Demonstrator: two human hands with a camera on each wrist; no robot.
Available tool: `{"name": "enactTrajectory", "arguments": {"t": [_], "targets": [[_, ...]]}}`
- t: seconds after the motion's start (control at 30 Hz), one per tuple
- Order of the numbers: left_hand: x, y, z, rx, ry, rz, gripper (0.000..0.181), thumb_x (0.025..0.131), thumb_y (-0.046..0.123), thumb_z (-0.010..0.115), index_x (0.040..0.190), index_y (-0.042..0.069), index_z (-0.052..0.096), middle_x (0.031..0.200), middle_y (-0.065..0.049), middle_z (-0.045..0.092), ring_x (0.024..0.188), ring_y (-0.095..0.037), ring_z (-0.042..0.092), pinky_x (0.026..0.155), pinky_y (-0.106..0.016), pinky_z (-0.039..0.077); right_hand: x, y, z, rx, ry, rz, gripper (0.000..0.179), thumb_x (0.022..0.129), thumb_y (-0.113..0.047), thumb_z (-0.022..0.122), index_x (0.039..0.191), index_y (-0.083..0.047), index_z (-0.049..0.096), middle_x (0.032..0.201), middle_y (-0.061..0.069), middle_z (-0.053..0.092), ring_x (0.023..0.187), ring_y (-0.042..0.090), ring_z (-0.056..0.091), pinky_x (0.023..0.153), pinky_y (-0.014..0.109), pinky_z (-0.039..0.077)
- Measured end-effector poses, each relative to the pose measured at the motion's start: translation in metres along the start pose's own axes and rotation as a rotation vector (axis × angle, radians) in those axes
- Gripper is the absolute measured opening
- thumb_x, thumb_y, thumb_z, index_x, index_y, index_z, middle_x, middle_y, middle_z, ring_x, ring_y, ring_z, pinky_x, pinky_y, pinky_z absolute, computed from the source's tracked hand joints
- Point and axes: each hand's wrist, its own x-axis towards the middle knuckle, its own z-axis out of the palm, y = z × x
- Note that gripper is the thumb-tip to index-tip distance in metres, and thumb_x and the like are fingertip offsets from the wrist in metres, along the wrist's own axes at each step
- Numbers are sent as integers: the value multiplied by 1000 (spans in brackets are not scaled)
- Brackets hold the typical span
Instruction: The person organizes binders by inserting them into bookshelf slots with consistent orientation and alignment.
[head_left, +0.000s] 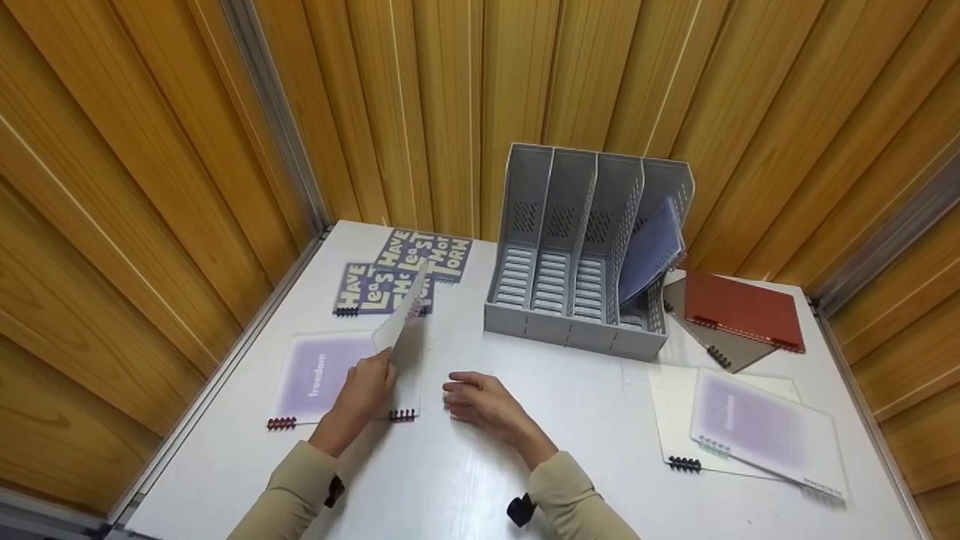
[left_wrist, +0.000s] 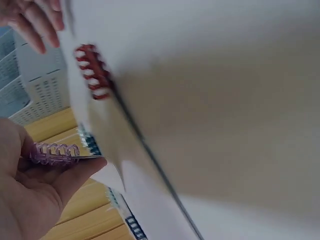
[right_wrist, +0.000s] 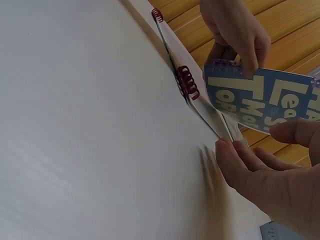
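Note:
My left hand (head_left: 364, 394) pinches the corner of a spiral notebook (head_left: 401, 319) that stands on edge, its pale back toward the head camera. In the right wrist view the blue lettered cover of this notebook (right_wrist: 265, 97) shows. Its purple coil rings (left_wrist: 55, 153) lie between thumb and fingers in the left wrist view. My right hand (head_left: 487, 405) hovers to the right of it with fingers loosely extended, gripping nothing. Below the left hand lies a lilac "freedom" notebook (head_left: 315, 375) with red rings. Two dark lettered notebooks (head_left: 367, 289) overlap behind.
A grey file rack (head_left: 577, 330) with several slots stands at the back; a blue notebook (head_left: 651, 251) leans in its rightmost slot. To the right lie a red notebook (head_left: 742, 307) over a beige one, and a lilac notebook (head_left: 757, 431) over a cream one (head_left: 671, 405). Wooden panels enclose the table.

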Motion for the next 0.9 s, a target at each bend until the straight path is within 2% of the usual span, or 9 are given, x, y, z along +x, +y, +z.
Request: {"name": "enactTrajectory", "arguments": {"t": [0.1, 0.23, 0.37, 0.47, 0.6, 0.67, 0.8, 0.9], "targets": [[2, 10, -1, -93, 25, -60, 35, 98, 2, 51, 129, -12, 61, 112, -31, 69, 87, -39, 71, 70, -52, 58, 1, -9, 6, -24, 24, -63, 51, 104, -9, 52, 147, 15, 37, 145, 34, 47, 129, 45, 54, 104, 46, 49], [4, 21, 4, -130, 20, -67, 35, 98, 3, 53, 130, -12, 61, 109, -31, 70, 79, -32, 69, 65, -49, 57, 3, -26, 10, -46, 36, -156, 49, 105, -9, 49, 146, 15, 37, 144, 34, 48, 130, 44, 53, 104, 44, 49], [3, 32, 10, -146, 21, -66, 35, 98, 3, 54, 129, -12, 61, 108, -30, 71, 76, -28, 67, 62, -45, 56, 5, -38, 12, -66, 46, -177, 51, 104, -9, 51, 147, 15, 36, 144, 30, 51, 129, 39, 56, 103, 43, 50], [-1, 40, 15, -164, 8, -73, 37, 97, 3, 55, 131, -11, 61, 110, -27, 71, 76, -26, 66, 62, -43, 55, 6, -39, 14, -68, 43, -173, 56, 103, -10, 56, 149, 14, 34, 146, 30, 49, 131, 40, 54, 103, 44, 50], [-5, 52, 24, -181, -41, -42, 39, 96, 4, 57, 133, -8, 60, 115, -25, 71, 81, -27, 69, 66, -41, 57, 7, -40, 15, -69, 30, -183, 62, 101, -10, 60, 150, 14, 31, 147, 33, 45, 130, 39, 54, 103, 44, 50], [-6, 58, 29, -191, -60, -13, 37, 96, 4, 57, 131, -4, 62, 116, -22, 71, 83, -28, 70, 67, -41, 57, 6, -42, 15, -70, 37, -196, 62, 100, -10, 61, 148, 15, 32, 143, 34, 48, 126, 37, 58, 102, 43, 51], [-4, 70, 36, -206, -49, 53, 37, 93, 3, 61, 130, 2, 64, 115, -18, 73, 81, -24, 69, 65, -38, 56, 3, -47, 12, -102, 84, -240, 56, 101, -9, 59, 144, 18, 36, 136, 37, 52, 121, 35, 61, 100, 40, 52], [-1, 78, 40, -200, -38, 95, 40, 92, 4, 63, 131, -2, 62, 112, -18, 73, 81, -25, 69, 66, -38, 57, 0, -50, 7, -160, 151, -254, 48, 102, -7, 53, 140, 19, 41, 135, 36, 54, 120, 35, 61, 98, 39, 54]]}}
